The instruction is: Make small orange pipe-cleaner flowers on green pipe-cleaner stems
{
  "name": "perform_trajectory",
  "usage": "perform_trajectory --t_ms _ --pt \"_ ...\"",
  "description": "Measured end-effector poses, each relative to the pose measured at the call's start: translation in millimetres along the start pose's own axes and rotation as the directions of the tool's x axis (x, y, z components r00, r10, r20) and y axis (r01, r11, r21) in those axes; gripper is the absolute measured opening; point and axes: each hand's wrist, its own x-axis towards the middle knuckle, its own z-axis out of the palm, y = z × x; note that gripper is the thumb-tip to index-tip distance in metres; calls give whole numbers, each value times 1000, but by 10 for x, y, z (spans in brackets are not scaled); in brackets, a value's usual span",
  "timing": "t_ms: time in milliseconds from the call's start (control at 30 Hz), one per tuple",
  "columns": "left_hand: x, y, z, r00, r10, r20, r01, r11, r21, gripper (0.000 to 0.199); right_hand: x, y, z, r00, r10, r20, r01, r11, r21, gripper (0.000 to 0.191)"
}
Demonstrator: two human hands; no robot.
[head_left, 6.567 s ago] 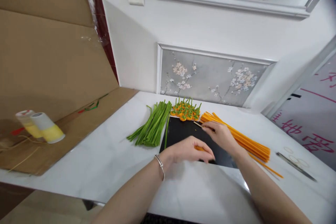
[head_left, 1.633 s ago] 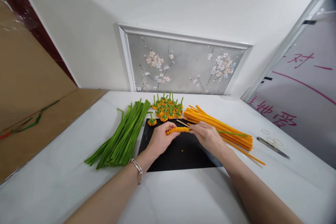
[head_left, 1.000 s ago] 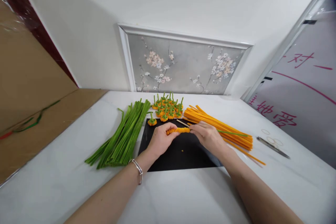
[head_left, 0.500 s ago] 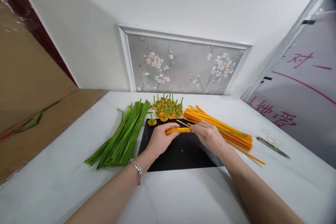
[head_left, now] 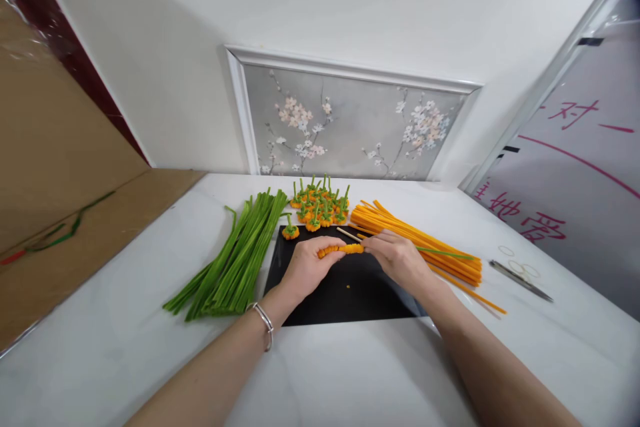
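Observation:
Above the black mat (head_left: 340,300), an orange coiled pipe cleaner (head_left: 353,249) stretches between my two hands. My left hand (head_left: 313,263) pinches its left part between thumb and fingers. My right hand (head_left: 397,259) has its fingertips closed on the right end. A thin pale stick (head_left: 348,234) lies just beyond the coil, its near end beside my right fingers. Past the mat stand several small orange pumpkin-like pieces (head_left: 326,215) with green stems, and a single one (head_left: 290,232) sits at the mat's far left corner.
Green pipe cleaners (head_left: 235,260) lie bundled on the left. To the right are orange pipe cleaners (head_left: 425,240), partly behind my right hand, then tweezers (head_left: 521,280) and rubber bands (head_left: 523,269). A cardboard sheet (head_left: 165,187) borders the white table on the left; a panelled wall rises behind.
Both hands stay in nearly the same place. The orange coil looks less even than before, with its ridges shifted near my left thumb.

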Motion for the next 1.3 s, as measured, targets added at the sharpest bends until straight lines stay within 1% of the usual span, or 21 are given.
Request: perform_trajectory --t_ms 133,267,433,500,567,667,800,900,967,1133,1200,1300 --pt "2 -11 3 1000 -17 21 18 999 -28 14 2 -3 3 1000 11 5 -11 1000 10 22" --pt "9 -32 9 1000 -14 23 15 999 -51 18 11 -33 -16 999 31 -18 -29 997 70 20" --pt "14 -72 26 995 -99 8 99 983 -153 46 7 -66 -31 998 54 -30 -50 991 124 38" --pt "11 -68 27 992 -125 4 124 980 -156 50 -2 -65 -13 998 54 -30 -50 992 119 40" --pt "6 -54 24 992 -128 7 128 982 -142 49 -11 -64 9 998 64 -16 -62 992 112 39" --pt "-4 -31 23 996 -89 25 91 990 -112 42 -15 -81 21 997 65 33 -68 993 94 39" --pt "-7 -26 30 999 -34 43 38 995 -92 40 2 -112 -6 996 10 86 -17 996 84 42" --pt "-1 -37 31 998 -54 36 57 993 -101 47 10 -100 -21 998 12 56 -16 997 81 39" --pt "5 -41 28 996 -80 31 82 992 -93 48 7 -79 -20 1000 19 20 -20 997 72 38" --pt "14 -23 22 997 -63 37 67 991 -119 21 -5 -54 -18 1000 25 9 -25 997 72 39" --pt "14 -11 23 998 -62 17 63 989 -135 17 -10 -60 -14 999 40 8 -41 996 77 38" --pt "14 6 26 998 -58 -7 56 982 -180 19 -14 -71 2 997 71 7 -71 993 96 36"
